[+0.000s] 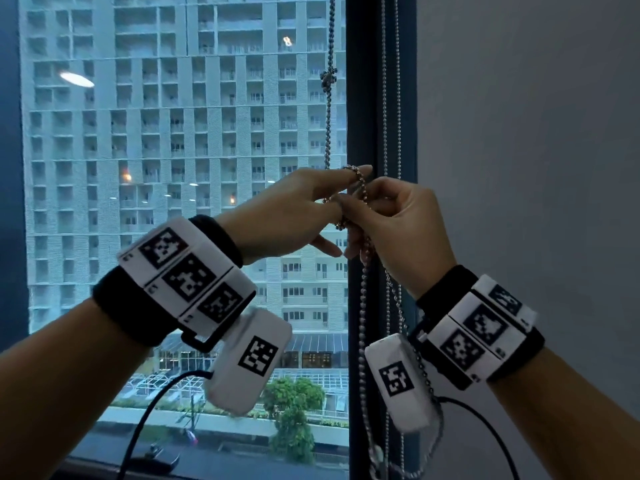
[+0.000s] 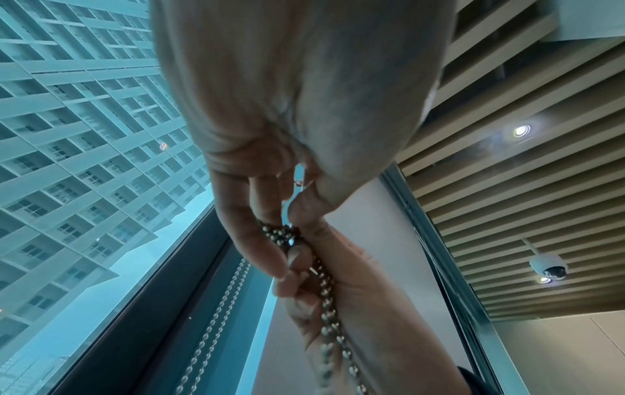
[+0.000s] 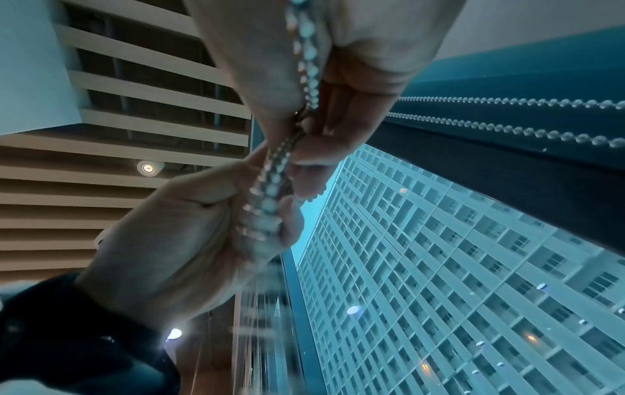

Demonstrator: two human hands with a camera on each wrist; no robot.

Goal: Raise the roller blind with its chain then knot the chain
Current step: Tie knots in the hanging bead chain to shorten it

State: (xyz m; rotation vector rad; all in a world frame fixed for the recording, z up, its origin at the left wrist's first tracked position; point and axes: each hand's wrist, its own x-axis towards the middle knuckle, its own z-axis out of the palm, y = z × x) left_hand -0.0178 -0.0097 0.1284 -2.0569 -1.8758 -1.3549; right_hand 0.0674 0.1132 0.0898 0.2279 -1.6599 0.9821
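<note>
The metal bead chain (image 1: 328, 126) hangs in front of the window, with a tight knot (image 1: 327, 79) in it above my hands. Below that, a loop of the chain (image 2: 280, 237) lies over my left hand's (image 1: 349, 188) index finger, and the thumb pinches it. My right hand (image 1: 356, 226) curls round the doubled strands just beside the left, and the chain (image 3: 270, 192) runs on down past that wrist. The two hands touch. No blind fabric shows over the glass in the head view.
The dark window frame (image 1: 363, 98) stands just behind the hands, with a second pair of thin bead strands (image 1: 383, 98) running along it. A grey wall (image 1: 519, 133) fills the right. The window sill (image 1: 207, 469) lies below. A slatted ceiling with a dome camera (image 2: 548, 267) is overhead.
</note>
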